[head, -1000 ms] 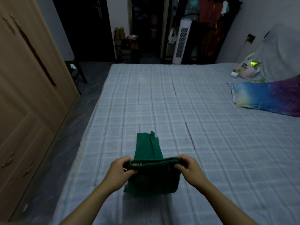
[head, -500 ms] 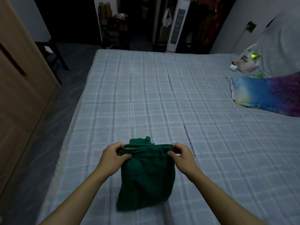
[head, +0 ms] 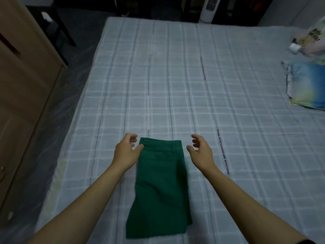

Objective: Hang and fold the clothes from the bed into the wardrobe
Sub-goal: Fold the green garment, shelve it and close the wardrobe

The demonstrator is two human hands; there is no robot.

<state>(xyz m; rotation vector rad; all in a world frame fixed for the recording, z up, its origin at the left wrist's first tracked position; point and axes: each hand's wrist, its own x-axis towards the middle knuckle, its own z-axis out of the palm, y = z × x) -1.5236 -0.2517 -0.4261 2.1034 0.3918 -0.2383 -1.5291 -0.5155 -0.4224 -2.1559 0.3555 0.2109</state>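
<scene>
A pair of green trousers [head: 160,187] lies folded flat on the checked bed [head: 175,85], waistband at the far end. My left hand [head: 126,152] hovers at the waistband's left corner with loosely curled fingers, its thumb tip at the cloth edge. My right hand [head: 200,150] hangs just right of the waistband, fingers relaxed and apart from the cloth. Neither hand holds anything. The wooden wardrobe [head: 22,88] stands at the left with its doors closed.
A blue and yellow pillow [head: 307,87] and a plastic bag [head: 311,41] lie at the bed's right side. A white tower fan [head: 210,7] stands beyond the bed's far edge. A dark chair [head: 52,20] stands on the floor at the upper left.
Both hands laid the folded trousers flat on the bed and let go of the waistband. The fingers have opened and drawn slightly outward. The camera has tilted further down.
</scene>
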